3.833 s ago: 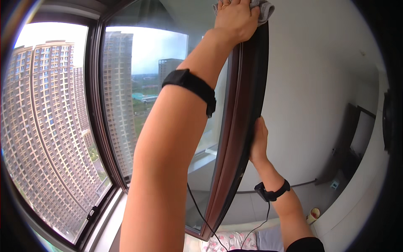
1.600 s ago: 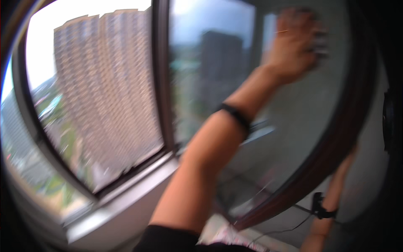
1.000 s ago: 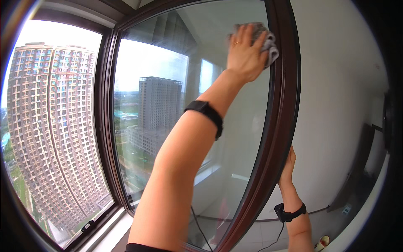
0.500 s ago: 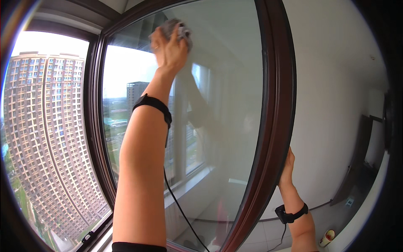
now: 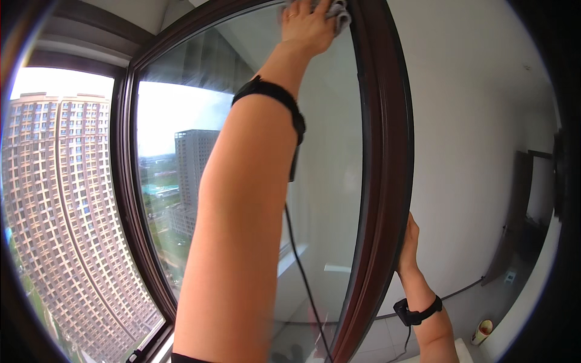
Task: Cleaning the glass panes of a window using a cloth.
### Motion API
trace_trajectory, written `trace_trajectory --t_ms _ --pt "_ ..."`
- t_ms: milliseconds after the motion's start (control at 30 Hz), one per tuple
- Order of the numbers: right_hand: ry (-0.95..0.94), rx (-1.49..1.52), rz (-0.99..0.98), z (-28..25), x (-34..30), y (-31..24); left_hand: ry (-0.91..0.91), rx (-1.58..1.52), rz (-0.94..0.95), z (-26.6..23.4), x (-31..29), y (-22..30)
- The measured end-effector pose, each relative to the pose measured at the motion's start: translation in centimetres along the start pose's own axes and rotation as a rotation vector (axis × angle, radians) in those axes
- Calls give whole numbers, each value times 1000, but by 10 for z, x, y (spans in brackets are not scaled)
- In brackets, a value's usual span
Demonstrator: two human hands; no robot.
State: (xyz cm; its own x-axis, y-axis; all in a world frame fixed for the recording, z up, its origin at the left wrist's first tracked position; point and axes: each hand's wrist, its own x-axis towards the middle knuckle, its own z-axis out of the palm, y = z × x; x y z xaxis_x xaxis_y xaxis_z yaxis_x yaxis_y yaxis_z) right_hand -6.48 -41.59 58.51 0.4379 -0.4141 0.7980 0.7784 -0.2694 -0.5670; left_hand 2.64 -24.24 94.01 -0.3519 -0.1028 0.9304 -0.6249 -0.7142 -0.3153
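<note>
My left hand (image 5: 307, 25) presses a grey cloth (image 5: 342, 17) against the top of the window pane (image 5: 327, 157), near the upper right corner of the sash. Its fingers are bent over the cloth, and part of the cloth lies beneath them or beyond the picture's top edge. The pane sits in a dark brown window frame (image 5: 387, 169), which stands swung open. Lower on the right, my right hand (image 5: 410, 245) holds the outer edge of this frame; most of its fingers are hidden behind the edge. Both wrists wear black bands with cables.
A black cable (image 5: 299, 257) hangs from the left wrist across the pane. At left, the window opening looks out on a tall building (image 5: 57, 199). A pale wall (image 5: 466, 151) and a dark door (image 5: 511, 212) are at right. A small round container (image 5: 482, 332) stands low at right.
My left hand has moved the cloth up and to the right, from the upper left of the pane to its upper right corner. My right hand keeps its place on the frame.
</note>
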Motion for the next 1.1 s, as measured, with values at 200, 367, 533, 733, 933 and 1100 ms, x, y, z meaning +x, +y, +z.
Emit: trace_trajectory --t_ms 200,367,533,733,933,1100 --pt "-33 30 -38 2 -1 7 -93 -17 56 -10 12 -16" --pt "-78 -36 -63 -8 -3 6 -51 138 314 -11 11 -84" --pt "-94 13 31 -20 1 25 17 -22 -16 -30 -21 -136" --pt "-1 60 84 -39 3 45 42 119 -193 -54 -77 -231" --pt "206 216 177 -76 9 80 54 150 -530 -89 -134 -321" --pt "207 174 162 -80 13 69 17 184 -980 -108 -174 -355"
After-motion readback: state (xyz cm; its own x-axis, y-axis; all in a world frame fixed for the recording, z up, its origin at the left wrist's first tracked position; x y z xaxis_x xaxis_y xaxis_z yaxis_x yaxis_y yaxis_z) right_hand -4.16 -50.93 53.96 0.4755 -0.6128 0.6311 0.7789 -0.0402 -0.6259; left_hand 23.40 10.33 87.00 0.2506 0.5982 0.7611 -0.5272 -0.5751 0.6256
